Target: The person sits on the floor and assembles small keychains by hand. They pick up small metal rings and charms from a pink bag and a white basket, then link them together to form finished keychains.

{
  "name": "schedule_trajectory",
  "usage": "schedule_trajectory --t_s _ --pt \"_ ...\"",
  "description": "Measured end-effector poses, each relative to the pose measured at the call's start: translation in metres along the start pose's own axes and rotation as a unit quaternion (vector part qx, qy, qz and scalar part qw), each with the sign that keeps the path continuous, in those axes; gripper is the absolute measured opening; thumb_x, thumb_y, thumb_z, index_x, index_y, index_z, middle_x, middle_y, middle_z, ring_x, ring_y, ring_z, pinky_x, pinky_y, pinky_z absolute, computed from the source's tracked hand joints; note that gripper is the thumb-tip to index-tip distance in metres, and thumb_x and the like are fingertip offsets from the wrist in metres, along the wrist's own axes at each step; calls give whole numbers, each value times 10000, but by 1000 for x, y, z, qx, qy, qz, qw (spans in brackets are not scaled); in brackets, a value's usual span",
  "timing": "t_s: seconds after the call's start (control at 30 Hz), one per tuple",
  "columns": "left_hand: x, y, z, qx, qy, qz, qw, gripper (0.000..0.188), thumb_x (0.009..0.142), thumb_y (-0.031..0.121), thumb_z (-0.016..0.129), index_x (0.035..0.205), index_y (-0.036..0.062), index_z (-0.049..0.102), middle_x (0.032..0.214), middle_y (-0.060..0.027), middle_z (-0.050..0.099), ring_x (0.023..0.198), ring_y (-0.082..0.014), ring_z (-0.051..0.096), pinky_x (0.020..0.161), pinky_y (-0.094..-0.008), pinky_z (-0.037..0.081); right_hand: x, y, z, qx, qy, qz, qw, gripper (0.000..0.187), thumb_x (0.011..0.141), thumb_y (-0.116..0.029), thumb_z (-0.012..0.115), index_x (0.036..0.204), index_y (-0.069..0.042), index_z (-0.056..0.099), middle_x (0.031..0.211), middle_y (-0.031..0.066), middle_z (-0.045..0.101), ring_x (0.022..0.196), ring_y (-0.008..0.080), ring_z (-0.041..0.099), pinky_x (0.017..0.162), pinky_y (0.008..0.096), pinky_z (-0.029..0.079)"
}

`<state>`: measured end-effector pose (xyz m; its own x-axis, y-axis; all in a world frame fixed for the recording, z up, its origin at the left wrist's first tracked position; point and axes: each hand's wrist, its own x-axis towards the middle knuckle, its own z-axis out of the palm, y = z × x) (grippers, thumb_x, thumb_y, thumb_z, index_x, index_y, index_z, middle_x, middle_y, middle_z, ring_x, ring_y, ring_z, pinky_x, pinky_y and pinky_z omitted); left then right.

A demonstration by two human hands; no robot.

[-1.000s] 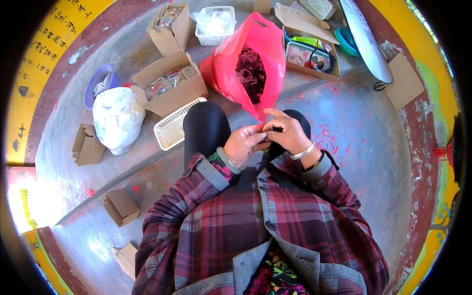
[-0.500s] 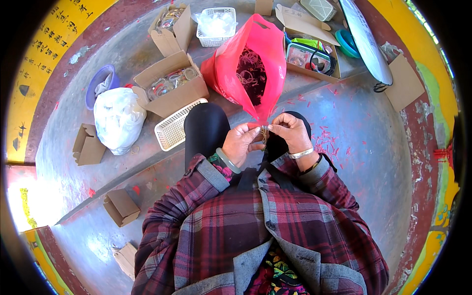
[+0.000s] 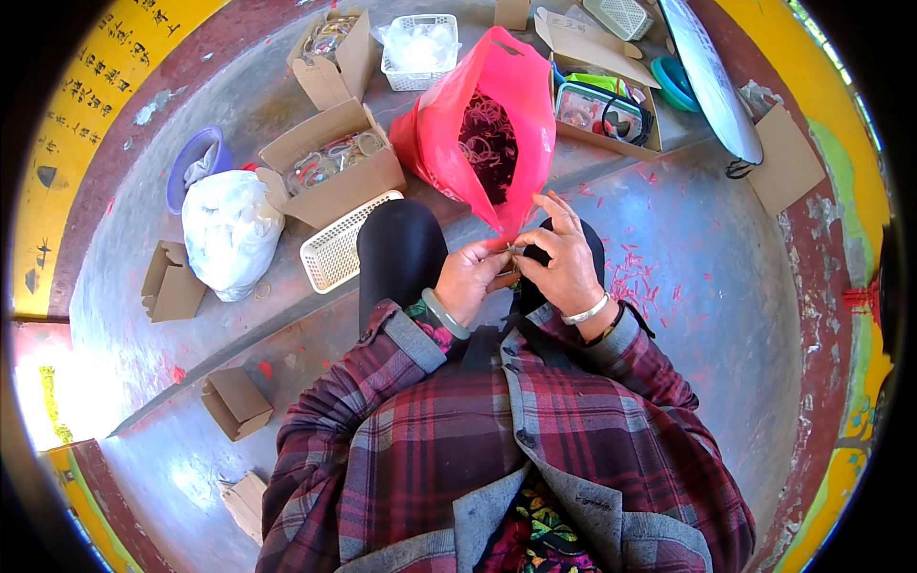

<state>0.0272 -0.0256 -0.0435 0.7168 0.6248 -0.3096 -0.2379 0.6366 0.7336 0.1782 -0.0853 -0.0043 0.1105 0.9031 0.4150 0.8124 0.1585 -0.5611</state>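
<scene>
My left hand (image 3: 466,282) and my right hand (image 3: 564,267) meet above my lap, between my knees. Both pinch a thin loop (image 3: 514,252), bangle-like, mostly covered by the fingers; its exact kind is too small to make out. The right thumb and index finger press together on it, while that hand's other fingers are raised and spread. Just beyond my fingertips stands a pink plastic bag (image 3: 441,153), its mouth open, with many thin pale and reddish loops (image 3: 485,134) inside. Whether my fingers touch the bag's near edge, I cannot tell.
Left of the bag, an open cardboard box (image 3: 353,186) holds bangles, with a cream basket (image 3: 330,253) nearer me. A stuffed white bag (image 3: 232,229) sits farther left. Red scraps (image 3: 630,277) litter the floor at right. A box of tools and cords (image 3: 611,124) stands behind.
My right hand has turned and lifted its outer fingers, its pinch shifting slightly toward the left hand. The loop that hung below the fingers is now mostly hidden. My left hand barely moved.
</scene>
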Motion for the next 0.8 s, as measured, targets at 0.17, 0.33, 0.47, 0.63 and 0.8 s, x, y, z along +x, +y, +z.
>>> schedule_trajectory --t_s 0.17,0.33,0.47,0.63,0.8 --pt "-2 -3 0 33 -33 19 999 297 894 69 512 1177 -21 509 1058 -79 589 931 -149 593 828 -282 490 2 3 -3 16 -30 7 999 146 631 -87 696 768 -88 646 1296 241 411 1248 432 328 983 464 334" --pt "1 -9 -3 78 -62 16 995 327 884 72 531 1197 -18 498 1097 -71 578 980 -137 570 875 -273 464 7 7 -10 36 -70 -9 997 116 625 -89 687 737 -107 661 1336 243 374 1279 435 284 1009 459 310" --pt "1 -10 -3 86 -71 12 994 333 881 71 535 1201 -15 497 1100 -68 577 985 -135 568 883 -270 460 4 16 -7 80 -101 12 992 116 616 -94 694 727 -118 669 1370 239 339 1303 429 247 1028 453 290" --pt "1 -10 -5 98 -93 -5 991 342 882 60 526 1214 -15 488 1098 -70 577 988 -136 568 884 -270 460 9 15 -15 112 -150 24 982 106 624 -77 695 721 -103 663 1399 225 306 1321 409 227 1042 432 266" --pt "1 -9 -6 73 -103 -20 992 344 887 42 505 1225 -16 477 1101 -72 576 994 -145 569 887 -276 461 8 27 -15 190 -184 98 960 137 614 -120 735 730 -105 662 1393 243 303 1329 397 216 1033 408 278"
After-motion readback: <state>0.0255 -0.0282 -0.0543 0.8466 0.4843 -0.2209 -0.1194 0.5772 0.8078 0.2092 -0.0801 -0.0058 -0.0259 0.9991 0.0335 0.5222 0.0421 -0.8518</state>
